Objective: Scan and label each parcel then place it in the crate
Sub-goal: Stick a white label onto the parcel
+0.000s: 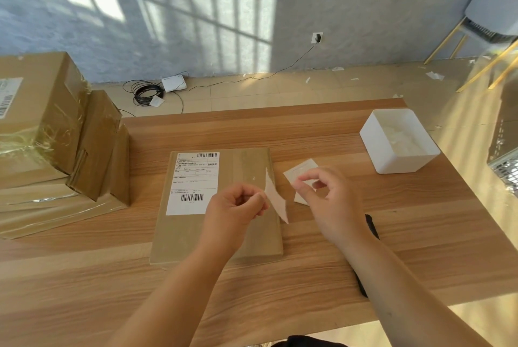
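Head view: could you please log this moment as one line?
left hand: pinching sticker | right hand: holding backing | parcel: flat on table

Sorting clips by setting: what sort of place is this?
Probably a makeshift packing room: taped cardboard boxes stacked beside a wooden table, a parcel with a barcoded shipping label, paper scraps on the floor.

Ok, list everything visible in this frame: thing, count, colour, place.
parcel: one, brown, flat at table centre
shipping label: one, white, on the parcel
sticker: one, white, pinched by left hand
backing sheet: one, white, held in right hand
stacked parcels: several, brown, table's left end
bin: one, white, table's far right
table: one, wood
chair: one, white, far right
left hand: one
right hand: one
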Tool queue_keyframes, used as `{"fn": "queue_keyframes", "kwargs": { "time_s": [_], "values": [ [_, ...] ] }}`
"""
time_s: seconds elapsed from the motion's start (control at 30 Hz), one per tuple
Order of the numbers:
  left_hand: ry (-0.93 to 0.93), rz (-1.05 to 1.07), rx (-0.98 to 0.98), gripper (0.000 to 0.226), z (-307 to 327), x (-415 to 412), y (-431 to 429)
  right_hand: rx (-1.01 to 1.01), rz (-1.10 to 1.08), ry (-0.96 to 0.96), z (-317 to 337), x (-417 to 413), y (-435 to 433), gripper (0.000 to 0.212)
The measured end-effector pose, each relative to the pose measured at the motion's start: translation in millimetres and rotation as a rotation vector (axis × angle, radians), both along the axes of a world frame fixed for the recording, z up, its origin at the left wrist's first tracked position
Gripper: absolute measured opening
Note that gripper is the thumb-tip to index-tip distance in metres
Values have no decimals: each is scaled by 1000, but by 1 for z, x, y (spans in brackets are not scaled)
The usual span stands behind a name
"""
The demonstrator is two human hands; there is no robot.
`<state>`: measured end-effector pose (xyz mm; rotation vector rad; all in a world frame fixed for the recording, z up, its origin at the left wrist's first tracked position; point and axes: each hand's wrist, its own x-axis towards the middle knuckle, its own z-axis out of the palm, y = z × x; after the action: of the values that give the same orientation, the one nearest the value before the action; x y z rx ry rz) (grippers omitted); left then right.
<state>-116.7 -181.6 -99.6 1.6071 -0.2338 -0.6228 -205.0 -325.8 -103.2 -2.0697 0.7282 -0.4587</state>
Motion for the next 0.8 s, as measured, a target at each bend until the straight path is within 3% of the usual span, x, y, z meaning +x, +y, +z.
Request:
{"fn": "queue_keyframes", "kwargs": {
  "time_s": [0.17, 0.4, 0.8],
  "values": [
    [-12, -53, -11, 22, -2, 0, -3, 102, 278, -2, 8, 4, 13, 7],
    [-36, -175, 1, 27, -5, 8, 5, 234, 257, 34, 10, 4, 16, 10],
    [65, -75, 82, 18, -9, 33, 28, 647, -399, -3, 0, 3, 19, 15]
  ]
}}
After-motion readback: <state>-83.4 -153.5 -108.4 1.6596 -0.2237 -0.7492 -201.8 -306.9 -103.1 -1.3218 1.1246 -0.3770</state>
